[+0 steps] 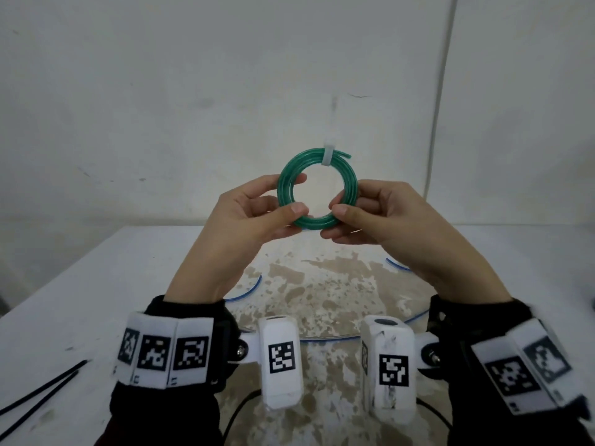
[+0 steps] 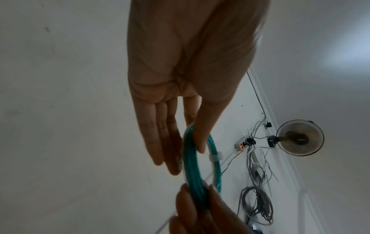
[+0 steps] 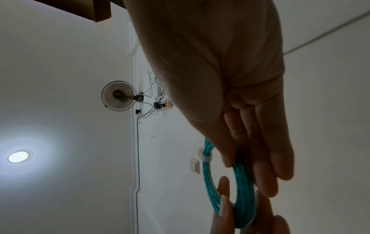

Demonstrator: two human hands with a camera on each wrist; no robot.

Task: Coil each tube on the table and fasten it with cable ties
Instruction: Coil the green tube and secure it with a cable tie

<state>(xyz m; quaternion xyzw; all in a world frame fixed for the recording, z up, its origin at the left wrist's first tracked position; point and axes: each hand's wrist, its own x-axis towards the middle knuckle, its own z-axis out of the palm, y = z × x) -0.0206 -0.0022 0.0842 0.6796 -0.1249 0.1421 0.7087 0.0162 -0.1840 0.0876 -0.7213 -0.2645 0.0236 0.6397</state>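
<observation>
Your left hand [image 1: 244, 214] and right hand [image 1: 383, 214] hold the coiled green translucent plastic tube [image 1: 317, 189] upright in the air above the white worktop [image 1: 96, 284], each pinching a lower side of the ring between thumb and fingers [image 1: 297, 208]. A white plastic cable tie [image 1: 329, 154] wraps the coil's top. A thin blue tube [image 1: 248, 291] lies uncoiled on the worktop below.

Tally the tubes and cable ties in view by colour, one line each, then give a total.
Green tube coil, held by left hand and right hand: 1
Clear blue-edged tube on the table: 1
White cable tie: 1
Black cable ties: 2
Total: 5
</observation>
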